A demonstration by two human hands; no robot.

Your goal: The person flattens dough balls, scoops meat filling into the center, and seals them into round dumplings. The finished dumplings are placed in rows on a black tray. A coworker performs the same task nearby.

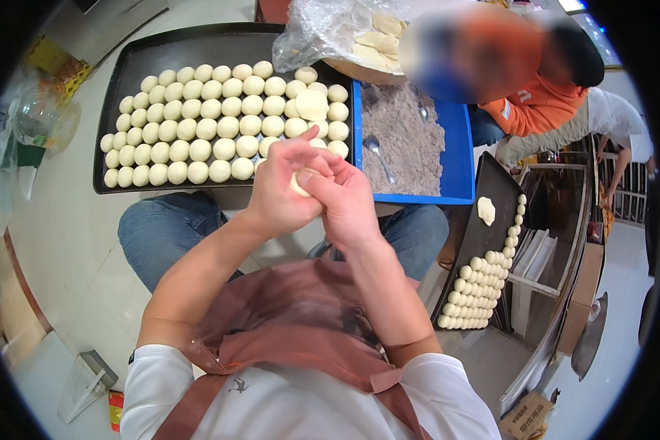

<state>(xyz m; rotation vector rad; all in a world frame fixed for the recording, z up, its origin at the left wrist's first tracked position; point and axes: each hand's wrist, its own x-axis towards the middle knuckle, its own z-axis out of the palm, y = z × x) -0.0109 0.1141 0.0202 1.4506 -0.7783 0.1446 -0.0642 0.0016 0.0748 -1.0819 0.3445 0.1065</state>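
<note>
My left hand (pixel 286 201) and my right hand (pixel 352 206) are cupped together around a small piece of pale dough (pixel 298 185). My right thumb presses on the dough; the fingers cover most of it, so its full shape is hidden. Just beyond my hands is a black baking tray (pixel 198 38) bearing rows of round dough balls (pixel 198 171). A flattened dough round (pixel 311 104) rests on top of some balls at the tray's right side. Right beside it stands a blue plastic tray (pixel 457 165) of crumbly, greyish-brown filling (pixel 407 148), with one metal spoon (pixel 382 159) lying near and another spoon (pixel 423 114) farther back.
A clear plastic bag (pixel 330 27) partly covers a round container (pixel 363 71) of flat dough pieces (pixel 379 44). A second black tray (pixel 476 231) of dough balls lies at right. A person in an orange hoodie (pixel 550 104) sits across; another person (pixel 619 118) bends behind.
</note>
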